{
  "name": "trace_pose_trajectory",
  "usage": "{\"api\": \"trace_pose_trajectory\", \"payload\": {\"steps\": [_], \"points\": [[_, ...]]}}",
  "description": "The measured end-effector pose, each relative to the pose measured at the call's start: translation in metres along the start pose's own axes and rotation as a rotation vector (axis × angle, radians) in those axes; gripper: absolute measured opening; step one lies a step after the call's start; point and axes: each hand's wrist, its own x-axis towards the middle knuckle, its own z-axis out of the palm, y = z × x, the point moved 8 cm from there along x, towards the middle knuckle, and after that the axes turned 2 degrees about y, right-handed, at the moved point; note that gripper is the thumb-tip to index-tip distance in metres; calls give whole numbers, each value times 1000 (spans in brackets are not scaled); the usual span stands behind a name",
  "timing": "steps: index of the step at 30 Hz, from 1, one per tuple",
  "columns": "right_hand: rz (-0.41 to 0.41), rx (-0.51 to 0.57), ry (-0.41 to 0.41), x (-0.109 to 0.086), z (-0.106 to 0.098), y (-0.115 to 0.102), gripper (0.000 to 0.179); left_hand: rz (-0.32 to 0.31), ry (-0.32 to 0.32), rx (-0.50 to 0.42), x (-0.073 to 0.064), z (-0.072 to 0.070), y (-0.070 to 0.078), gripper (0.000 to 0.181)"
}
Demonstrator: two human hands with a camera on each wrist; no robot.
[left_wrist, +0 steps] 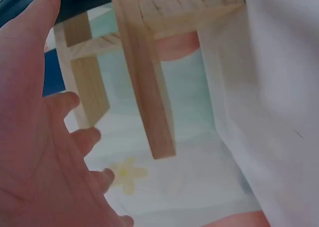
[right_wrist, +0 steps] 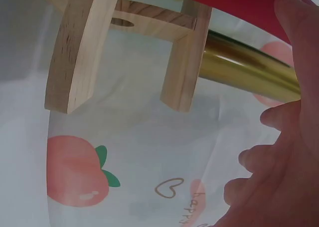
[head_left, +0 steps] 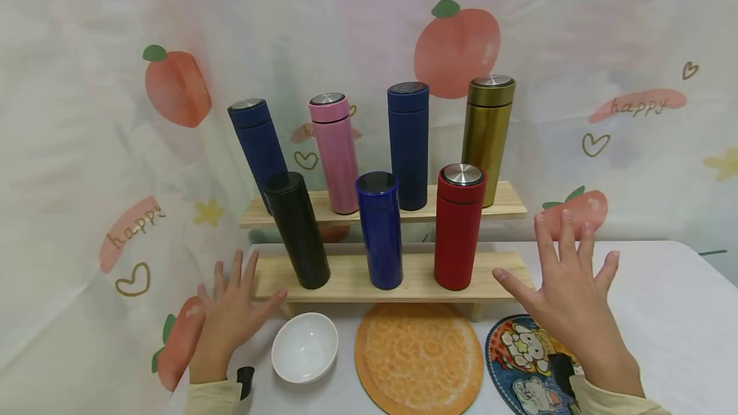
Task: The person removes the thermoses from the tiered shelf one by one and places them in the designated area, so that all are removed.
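Note:
My left hand (head_left: 227, 316) is held with fingers spread beside the left end of the lower wooden shelf (head_left: 346, 293). Over by that shelf's right end is my right hand (head_left: 571, 296), its fingers spread too. Neither hand holds anything. A black thermos flask (head_left: 298, 235), a glossy blue one (head_left: 380, 235) and a red one (head_left: 458, 235) stand on the lower shelf. Behind them, the upper shelf (head_left: 369, 210) carries a navy flask (head_left: 256, 146), a pink one (head_left: 336, 159), another navy one (head_left: 408, 146) and a gold one (head_left: 490, 127).
In front of the shelf, a white bowl (head_left: 304, 348), a round orange-brown mat (head_left: 419, 357) and a blue cartoon-patterned mat (head_left: 513, 364) lie on the white table (head_left: 663, 312). The cartoon mat is partly behind my right wrist. A fruit-printed curtain (head_left: 357, 18) hangs behind and at the left.

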Motion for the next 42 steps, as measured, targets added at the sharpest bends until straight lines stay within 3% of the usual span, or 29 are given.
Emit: {"api": "trace_pose_trajectory", "payload": {"steps": [6, 12, 17, 22, 27, 33, 42], "points": [[-15, 49, 4, -2, -4, -4, 111, -22, -12, -20, 5, 11, -20, 102], [-39, 124, -9, -3, -7, -13, 108, -25, -73, -74, 8, 30, -35, 97], [-38, 261, -22, 4, -9, -27, 102, -25, -38, -105, 11, 26, -40, 93], [33, 417, -47, 14, -8, -39, 96, -49, -64, -155, 12, 26, -39, 91], [111, 647, -100, 23, 6, -48, 90, -74, -93, -197, 11, 33, -41, 94], [178, 936, -221, 29, 39, -54, 87, -77, -108, -197, 9, 39, -42, 95], [184, 1005, -214, 39, 57, -52, 78, -41, -70, -213, 13, 32, -40, 92]]}}
